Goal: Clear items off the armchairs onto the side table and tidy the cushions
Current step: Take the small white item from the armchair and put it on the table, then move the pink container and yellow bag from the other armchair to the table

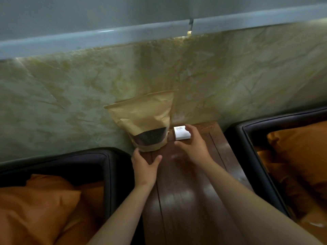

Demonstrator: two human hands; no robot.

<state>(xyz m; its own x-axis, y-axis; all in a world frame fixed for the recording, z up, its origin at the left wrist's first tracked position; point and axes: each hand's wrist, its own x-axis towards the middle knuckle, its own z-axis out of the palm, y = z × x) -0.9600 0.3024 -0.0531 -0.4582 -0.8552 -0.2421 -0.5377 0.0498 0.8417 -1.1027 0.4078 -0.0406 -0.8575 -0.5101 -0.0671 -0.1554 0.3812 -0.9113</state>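
A brown paper pouch (145,119) with a dark window stands upright at the back of the dark wooden side table (178,200), leaning on the wall. A small white box (181,134) lies just right of it. My left hand (144,166) is open just below the pouch's base, fingertips near its bottom left corner. My right hand (192,144) is open with spread fingers beside the white box, fingertips at its right edge, not clearly gripping it. An orange cushion (44,207) lies on the left armchair (99,156); another orange cushion (300,152) lies on the right armchair (251,131).
The marbled wall (159,68) rises directly behind the table, with a grey ledge (123,35) above. Dark armchair arms flank the narrow table on both sides. A shiny white wrapper-like thing (316,224) shows at the lower right on the right chair.
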